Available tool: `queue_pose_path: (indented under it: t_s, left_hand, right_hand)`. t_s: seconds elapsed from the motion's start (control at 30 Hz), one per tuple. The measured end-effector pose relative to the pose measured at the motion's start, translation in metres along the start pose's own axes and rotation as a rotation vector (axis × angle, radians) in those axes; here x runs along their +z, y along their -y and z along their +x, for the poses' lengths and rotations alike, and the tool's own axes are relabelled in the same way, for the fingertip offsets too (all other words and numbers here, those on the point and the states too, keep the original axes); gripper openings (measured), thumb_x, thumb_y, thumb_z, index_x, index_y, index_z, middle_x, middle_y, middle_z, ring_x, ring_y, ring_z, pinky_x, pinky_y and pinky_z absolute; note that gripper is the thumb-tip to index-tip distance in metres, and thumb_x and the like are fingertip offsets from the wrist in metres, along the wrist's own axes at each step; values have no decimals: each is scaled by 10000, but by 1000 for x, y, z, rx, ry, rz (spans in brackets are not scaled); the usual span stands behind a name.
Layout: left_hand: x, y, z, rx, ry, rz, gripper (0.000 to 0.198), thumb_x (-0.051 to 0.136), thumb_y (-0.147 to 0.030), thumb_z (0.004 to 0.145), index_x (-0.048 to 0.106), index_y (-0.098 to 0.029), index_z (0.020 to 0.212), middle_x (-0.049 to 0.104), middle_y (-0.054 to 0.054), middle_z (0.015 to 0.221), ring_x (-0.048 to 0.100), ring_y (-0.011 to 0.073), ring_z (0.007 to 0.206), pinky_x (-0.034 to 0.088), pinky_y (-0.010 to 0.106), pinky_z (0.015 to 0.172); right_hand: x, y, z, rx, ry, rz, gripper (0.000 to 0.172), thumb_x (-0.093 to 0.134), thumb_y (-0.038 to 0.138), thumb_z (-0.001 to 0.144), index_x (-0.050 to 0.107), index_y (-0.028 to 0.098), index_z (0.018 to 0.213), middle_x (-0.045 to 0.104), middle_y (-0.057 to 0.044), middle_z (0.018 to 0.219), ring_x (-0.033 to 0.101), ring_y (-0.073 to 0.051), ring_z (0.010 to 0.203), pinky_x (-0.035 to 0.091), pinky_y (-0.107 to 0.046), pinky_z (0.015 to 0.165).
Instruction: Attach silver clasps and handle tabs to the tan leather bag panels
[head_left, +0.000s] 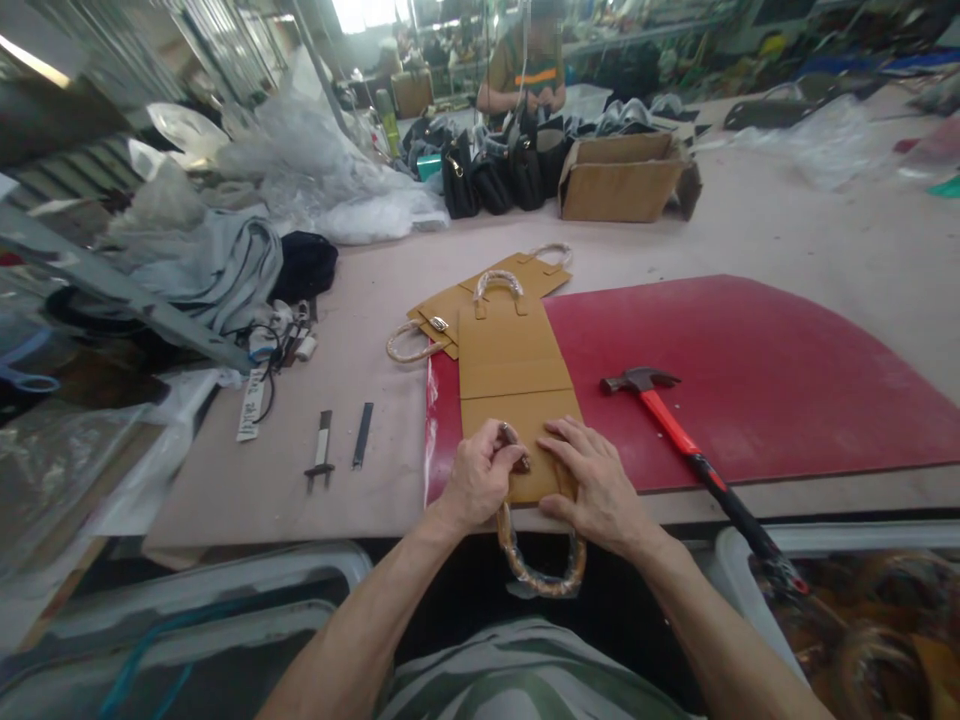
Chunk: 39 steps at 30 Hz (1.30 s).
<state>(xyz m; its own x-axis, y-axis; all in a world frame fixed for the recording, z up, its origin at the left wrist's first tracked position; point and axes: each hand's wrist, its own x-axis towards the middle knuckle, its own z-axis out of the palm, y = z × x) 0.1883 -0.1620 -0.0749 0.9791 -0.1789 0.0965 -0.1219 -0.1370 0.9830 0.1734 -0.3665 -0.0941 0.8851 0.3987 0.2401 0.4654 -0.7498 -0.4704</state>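
Observation:
A flat tan leather bag panel with wrapped handles at both ends lies on the red mat. My left hand is closed at the panel's near edge, pinching a small dark metal fitting. My right hand lies on the panel beside it, fingers stretched flat and pressing the leather down. The near handle hangs over the table edge below both hands.
A red-handled hammer lies on the mat to the right. More tan panels sit behind. Two small tools lie left of the mat. Black bags and a cardboard box stand far back, near another person.

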Motion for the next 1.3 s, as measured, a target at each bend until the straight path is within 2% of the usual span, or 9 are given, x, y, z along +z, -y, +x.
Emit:
queue_pose_path:
  t_s: [0.63, 0.73, 0.87, 0.93, 1.0, 1.07, 1.13, 1.23, 1.3]
  left_hand:
    - [7, 6, -5, 113, 11, 188, 113, 517, -153, 943, 619, -190, 909, 720, 37, 845, 712, 157, 782, 593, 273, 764]
    - [7, 9, -6, 197, 22, 301, 123, 504, -139, 941, 612, -195, 921, 703, 39, 838, 699, 162, 774, 579, 273, 746]
    - [9, 14, -9, 378, 27, 460, 110, 510, -136, 934, 594, -200, 964, 708, 57, 871, 705, 178, 779, 567, 270, 711]
    - [10, 16, -10, 429, 16, 492, 111, 502, -138, 941, 587, -201, 977, 714, 61, 872, 711, 181, 779, 567, 269, 706]
    - [12, 17, -11, 457, -7, 513, 104, 499, -144, 948, 583, -201, 973, 713, 56, 849, 710, 179, 754, 562, 262, 685]
    - [13, 18, -11, 491, -35, 540, 86, 509, -158, 948, 583, -198, 966, 709, 51, 821, 701, 177, 711, 550, 259, 651]
    - [14, 19, -12, 524, -49, 571, 76, 519, -170, 944, 588, -192, 965, 708, 52, 807, 692, 179, 680, 538, 261, 625]
    - [15, 20, -13, 539, -51, 591, 78, 524, -169, 931, 597, -187, 956, 709, 57, 806, 692, 183, 680, 527, 259, 618]
    - [16, 21, -12, 508, -49, 579, 74, 530, -161, 915, 596, -192, 925, 702, 50, 792, 689, 179, 680, 521, 252, 624]
  right_hand:
    - [0, 3, -1, 30, -15, 13, 641, 764, 263, 695, 601, 179, 1309, 508, -145, 1492, 384, -354, 1420, 321, -547, 1157]
    - [1, 2, -1, 25, -16, 15, 648, 763, 266, 693, 602, 175, 1313, 504, -149, 1498, 385, -362, 1421, 324, -557, 1154]
    - [2, -3, -3, -7, -22, 65, 625, 761, 318, 717, 608, 182, 1308, 511, -159, 1492, 383, -380, 1429, 320, -596, 1150]
    - [-2, -8, -4, -49, -21, 139, 608, 744, 389, 762, 600, 189, 1318, 524, -164, 1478, 416, -369, 1413, 358, -584, 1134]
    - [-11, -17, -7, -46, -80, 188, 552, 686, 430, 830, 594, 182, 1315, 548, -173, 1444, 486, -332, 1362, 425, -529, 1099]
    - [-25, -28, -12, 43, -217, 116, 447, 610, 415, 886, 616, 169, 1258, 598, -179, 1363, 550, -312, 1281, 463, -493, 1065]
    - [-44, -42, -18, 187, -335, -82, 369, 561, 391, 891, 646, 151, 1159, 636, -197, 1257, 584, -341, 1185, 472, -520, 1023]
    - [-71, -64, -28, 406, -282, -331, 276, 535, 375, 849, 645, 147, 961, 646, -215, 1024, 605, -361, 930, 497, -515, 820]
    - [-84, -73, -30, 569, -204, -230, 145, 559, 341, 805, 571, 199, 780, 589, -135, 804, 547, -274, 717, 450, -408, 653]
